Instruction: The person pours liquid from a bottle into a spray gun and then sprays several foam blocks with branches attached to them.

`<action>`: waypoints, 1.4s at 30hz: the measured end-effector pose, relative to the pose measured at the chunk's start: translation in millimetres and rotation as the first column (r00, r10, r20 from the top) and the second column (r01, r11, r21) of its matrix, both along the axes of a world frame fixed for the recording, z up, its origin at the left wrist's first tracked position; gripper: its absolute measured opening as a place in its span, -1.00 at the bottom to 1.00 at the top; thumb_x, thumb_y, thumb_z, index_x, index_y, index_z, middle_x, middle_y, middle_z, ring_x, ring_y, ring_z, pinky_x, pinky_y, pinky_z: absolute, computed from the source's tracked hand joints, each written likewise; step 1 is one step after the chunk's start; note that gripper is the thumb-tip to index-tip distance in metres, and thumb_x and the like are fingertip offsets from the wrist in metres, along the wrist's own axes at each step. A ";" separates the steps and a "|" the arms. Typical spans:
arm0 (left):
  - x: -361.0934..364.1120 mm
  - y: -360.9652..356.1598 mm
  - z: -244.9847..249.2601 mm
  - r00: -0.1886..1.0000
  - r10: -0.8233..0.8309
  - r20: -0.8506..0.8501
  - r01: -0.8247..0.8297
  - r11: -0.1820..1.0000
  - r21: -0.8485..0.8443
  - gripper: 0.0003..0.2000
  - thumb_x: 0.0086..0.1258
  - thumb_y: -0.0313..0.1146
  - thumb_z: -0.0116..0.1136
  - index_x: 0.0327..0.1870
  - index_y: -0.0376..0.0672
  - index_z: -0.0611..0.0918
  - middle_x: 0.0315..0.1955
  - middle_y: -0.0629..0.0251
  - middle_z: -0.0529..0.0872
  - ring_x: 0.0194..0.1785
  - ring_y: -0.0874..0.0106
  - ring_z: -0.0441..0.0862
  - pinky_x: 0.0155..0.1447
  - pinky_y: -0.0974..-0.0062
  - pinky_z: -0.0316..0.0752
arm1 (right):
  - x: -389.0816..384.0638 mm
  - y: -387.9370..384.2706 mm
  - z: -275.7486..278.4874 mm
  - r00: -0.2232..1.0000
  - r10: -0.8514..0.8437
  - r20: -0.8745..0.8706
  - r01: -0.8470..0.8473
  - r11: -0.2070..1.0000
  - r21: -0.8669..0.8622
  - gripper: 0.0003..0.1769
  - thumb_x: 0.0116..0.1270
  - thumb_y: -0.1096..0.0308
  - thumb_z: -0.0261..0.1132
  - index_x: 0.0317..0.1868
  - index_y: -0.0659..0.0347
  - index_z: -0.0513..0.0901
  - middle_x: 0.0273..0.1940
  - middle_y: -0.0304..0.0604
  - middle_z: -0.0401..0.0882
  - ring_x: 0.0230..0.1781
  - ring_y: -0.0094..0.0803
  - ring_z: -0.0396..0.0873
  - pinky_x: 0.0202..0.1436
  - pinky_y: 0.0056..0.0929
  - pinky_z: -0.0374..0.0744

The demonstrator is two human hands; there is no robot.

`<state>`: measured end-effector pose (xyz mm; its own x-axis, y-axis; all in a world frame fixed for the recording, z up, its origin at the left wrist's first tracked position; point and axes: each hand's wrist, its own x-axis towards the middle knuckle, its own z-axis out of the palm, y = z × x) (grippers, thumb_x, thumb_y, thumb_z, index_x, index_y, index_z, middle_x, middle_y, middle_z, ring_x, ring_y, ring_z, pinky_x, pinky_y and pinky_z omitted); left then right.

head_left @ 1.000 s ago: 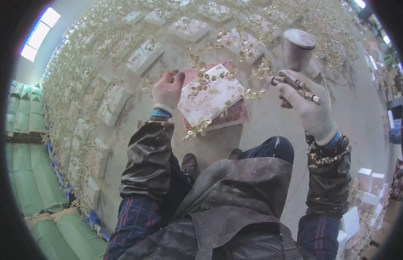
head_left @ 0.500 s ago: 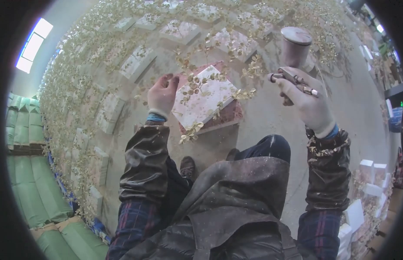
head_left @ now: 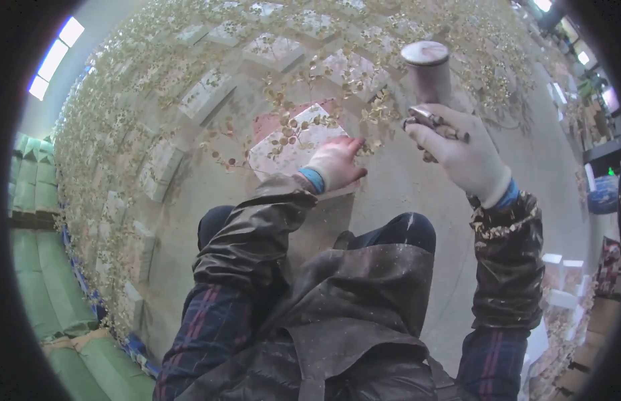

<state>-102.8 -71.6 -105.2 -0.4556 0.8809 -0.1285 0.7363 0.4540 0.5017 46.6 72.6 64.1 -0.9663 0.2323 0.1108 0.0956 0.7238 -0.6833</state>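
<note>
My right hand, in a pale glove, is wrapped round a spray gun with a metal cup standing on top. In front of me lies a white foam block on a reddish, paint-stained slab. Sprigs with small gold leaves stick out of the block and spread around it. My left hand reaches across the block's near right side, thumb and fingers apart. Its fingertips are close to leaves at the right; I see nothing gripped in it.
Many more foam blocks with gold-leaved sprigs cover the floor ahead and to the left. Green wrapped bundles are stacked at far left. White blocks stand at right, near a blue object.
My left hand has moved right, from the block's left side across to its near right side, and its fingers have spread. The spray gun and cup have shifted slightly left.
</note>
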 end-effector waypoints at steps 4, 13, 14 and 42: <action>2.0 2.4 -14.4 0.974 -0.104 -0.203 0.096 0.994 -0.049 -0.35 0.32 -0.01 0.16 0.39 -0.14 0.39 0.19 0.10 0.58 0.29 0.15 0.45 0.34 0.21 0.38 | -23.8 5.3 10.8 0.995 -0.029 0.092 0.026 0.999 0.033 -0.78 0.43 0.30 0.27 -0.10 0.27 0.72 -0.42 -0.26 0.61 -0.59 -0.59 0.48 -0.56 -0.69 0.51; 0.3 -31.8 1.5 0.977 0.000 -0.215 0.023 0.994 0.104 -0.44 0.38 -0.08 0.16 0.33 -0.19 0.44 0.18 0.05 0.58 0.29 0.10 0.46 0.33 0.14 0.42 | -7.6 13.3 19.3 0.992 -0.094 0.080 0.096 0.995 -0.026 -0.78 0.43 0.30 0.30 -0.03 0.24 0.68 -0.41 -0.24 0.62 -0.51 -0.59 0.53 -0.40 -0.69 0.60; -1.2 -36.3 8.1 0.985 0.040 -0.165 -0.024 0.995 0.098 -0.46 0.44 -0.07 0.09 0.34 -0.19 0.44 0.21 0.03 0.56 0.29 0.10 0.46 0.34 0.13 0.41 | -2.8 11.1 21.4 0.992 -0.102 0.068 0.106 0.993 -0.057 -0.78 0.43 0.31 0.31 -0.04 0.28 0.68 -0.43 -0.21 0.63 -0.54 -0.57 0.53 -0.43 -0.68 0.60; 10.8 -173.1 66.2 0.894 0.442 -0.066 -0.447 0.886 -0.126 -0.07 0.27 0.53 -0.19 0.44 -0.09 0.31 0.06 0.14 0.67 0.03 0.22 0.66 0.04 0.27 0.59 | 41.2 -74.0 9.9 0.982 -0.126 0.140 0.151 0.971 -0.186 -0.65 0.41 0.36 0.32 0.15 0.28 0.64 -0.42 -0.22 0.61 -0.60 -0.60 0.47 -0.56 -0.69 0.49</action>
<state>-92.0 -244.7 -39.0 -0.8019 0.5602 -0.2076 0.4570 0.7990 0.3909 87.7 -1.4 74.0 -0.9265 0.3696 -0.0706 0.2798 0.5513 -0.7860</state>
